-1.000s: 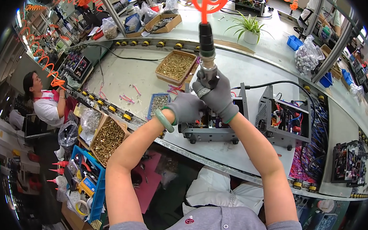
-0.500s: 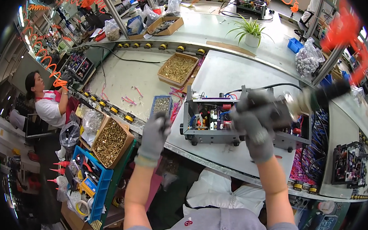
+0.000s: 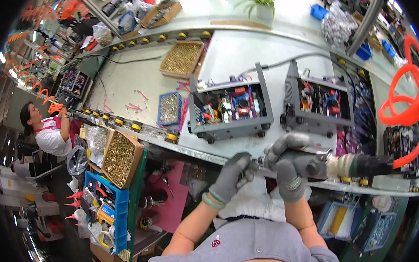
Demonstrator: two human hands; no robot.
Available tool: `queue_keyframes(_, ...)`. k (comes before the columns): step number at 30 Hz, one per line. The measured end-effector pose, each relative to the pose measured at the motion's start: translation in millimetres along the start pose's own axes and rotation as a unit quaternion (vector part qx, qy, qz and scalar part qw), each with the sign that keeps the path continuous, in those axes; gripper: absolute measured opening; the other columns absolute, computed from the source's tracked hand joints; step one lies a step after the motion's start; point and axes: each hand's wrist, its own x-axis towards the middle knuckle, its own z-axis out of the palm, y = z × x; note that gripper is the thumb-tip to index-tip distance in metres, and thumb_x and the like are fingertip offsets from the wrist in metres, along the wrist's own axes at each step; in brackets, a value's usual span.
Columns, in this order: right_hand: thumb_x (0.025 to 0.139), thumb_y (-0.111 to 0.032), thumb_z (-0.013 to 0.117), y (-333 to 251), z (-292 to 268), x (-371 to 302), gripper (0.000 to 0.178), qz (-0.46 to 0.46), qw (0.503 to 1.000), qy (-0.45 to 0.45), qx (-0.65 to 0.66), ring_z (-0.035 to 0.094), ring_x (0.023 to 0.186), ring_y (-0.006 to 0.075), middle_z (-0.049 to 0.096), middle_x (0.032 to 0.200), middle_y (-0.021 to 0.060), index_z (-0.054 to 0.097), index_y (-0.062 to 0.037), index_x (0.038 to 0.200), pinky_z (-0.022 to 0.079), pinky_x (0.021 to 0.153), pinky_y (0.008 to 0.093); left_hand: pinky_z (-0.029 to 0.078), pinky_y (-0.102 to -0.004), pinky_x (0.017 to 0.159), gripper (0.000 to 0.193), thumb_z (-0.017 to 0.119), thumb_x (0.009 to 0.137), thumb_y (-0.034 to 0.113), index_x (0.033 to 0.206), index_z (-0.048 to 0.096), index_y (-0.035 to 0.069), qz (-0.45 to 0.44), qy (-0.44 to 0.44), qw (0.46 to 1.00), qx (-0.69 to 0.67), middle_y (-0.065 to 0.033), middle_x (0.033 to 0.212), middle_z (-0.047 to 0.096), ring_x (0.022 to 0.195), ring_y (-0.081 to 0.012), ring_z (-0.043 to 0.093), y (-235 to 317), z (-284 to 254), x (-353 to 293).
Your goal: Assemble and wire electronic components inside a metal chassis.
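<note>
My right hand (image 3: 290,167), in a grey glove, is wrapped round a pneumatic screwdriver (image 3: 315,164) held level, its tip pointing left and its orange air hose at the right. Close to that tip my gloved left hand (image 3: 233,176) has its fingers drawn together; what they hold, if anything, is too small to make out. Beyond the hands stand two open grey metal housings on the bench: the left housing (image 3: 236,129) and the right housing (image 3: 315,120). Circuit parts and coloured wires fill both. Neither hand touches them.
Left of the housings are a carton of brass fittings (image 3: 183,57) and a blue bin of small metal parts (image 3: 169,108). A second carton of brass parts (image 3: 121,158) and a blue tool crate (image 3: 122,221) stand at my left. Coiled orange hose (image 3: 415,105) hangs right. A co-worker (image 3: 51,131) works far left.
The screwdriver has come down from over the housings toward me, now level. My left hand has moved right, to its tip. The view has shifted, and the housings now show fully.
</note>
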Motion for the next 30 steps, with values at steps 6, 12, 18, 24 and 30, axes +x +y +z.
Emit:
queue_keyframes(6,0.083,-0.025,0.082,-9,0,-3,0.055,-0.035,0.996,0.005,0.080,0.060,0.087,0.0155,0.057,0.103,0.0071,0.048,-0.0092,0.123,0.051,0.088,0.0381,0.024,-0.0190,0.039,0.037,0.042,0.105,0.044,0.104,0.056,0.010,-0.039,-0.105,0.983,-0.143,0.0053,0.061,0.045,0.040,-0.0038,0.029,-5,-8,5)
queue_keyframes(12,0.084,-0.025,0.081,-5,-4,-1,0.056,-0.089,0.994,-0.024,0.066,0.059,0.080,0.0164,0.056,0.099,0.0094,0.046,-0.0079,0.125,0.053,0.082,0.0384,0.027,-0.0193,0.036,0.033,0.037,0.108,0.036,0.107,0.057,0.011,-0.028,-0.179,0.945,-0.272,0.0063,0.057,0.034,0.039,-0.0052,0.028,-12,3,9)
queue_keyframes(18,0.087,-0.040,0.074,-6,-12,12,0.051,-0.201,0.972,-0.116,0.045,0.058,0.070,0.0211,0.056,0.089,0.0085,0.053,-0.0106,0.123,0.052,0.057,0.0368,0.028,-0.0201,0.037,0.031,0.039,0.107,0.036,0.106,0.056,0.010,-0.018,-0.173,0.941,-0.290,0.0056,0.056,0.031,0.042,-0.0069,0.031,-5,19,8)
queue_keyframes(24,0.084,-0.036,0.077,-28,13,8,0.056,-0.134,0.984,0.113,0.027,0.059,0.083,0.0177,0.056,0.100,0.0065,0.048,-0.0106,0.126,0.052,0.080,0.0404,0.034,-0.0211,0.048,0.034,0.038,0.108,0.036,0.109,0.058,0.008,0.182,0.016,0.983,0.010,0.0009,0.069,0.056,0.054,-0.0057,0.043,-2,33,-4)
queue_keyframes(30,0.085,-0.031,0.075,-51,-3,21,0.051,-0.137,0.984,0.111,0.025,0.056,0.083,0.0155,0.056,0.100,0.0044,0.051,-0.0107,0.125,0.049,0.080,0.0367,0.049,-0.0336,0.071,0.017,0.068,0.089,0.014,0.101,0.067,0.002,0.446,0.324,0.734,0.397,-0.0077,0.085,0.063,0.075,-0.0201,0.058,64,-41,0)
